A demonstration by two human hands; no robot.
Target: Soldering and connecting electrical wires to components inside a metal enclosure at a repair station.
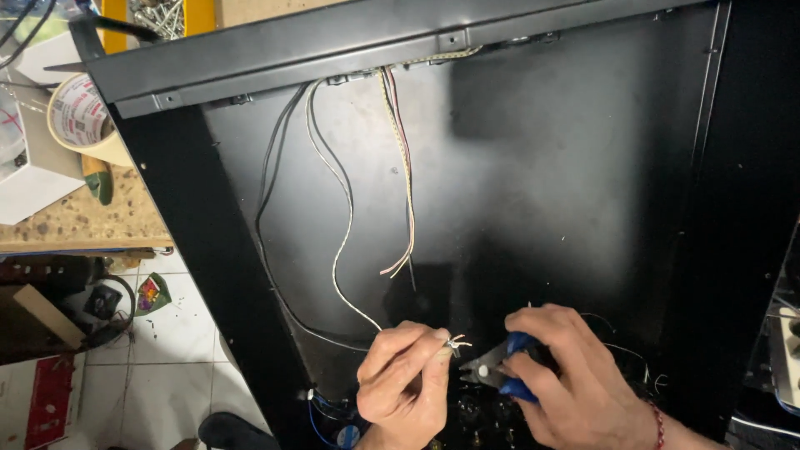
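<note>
My left hand (406, 375) pinches the end of a thin white wire (342, 242), whose bare strands stick out past my fingertips. That wire runs up across the inside of a black metal panel (542, 167). My right hand (565, 377) grips small cutters with blue handles (500, 371); their metal jaws point left, close to the stripped wire end but apart from it. A twisted bundle of red, yellow and white wires (406, 183) hangs down from the panel's top edge, its loose ends free above my hands.
A black cable (265, 208) loops down the panel's left side. At the left stands a wooden bench with a tape roll (79, 112) and white boxes. Below it lies a tiled floor with a red box (46, 400) and clutter. Blue wires (321, 412) show at the panel's bottom.
</note>
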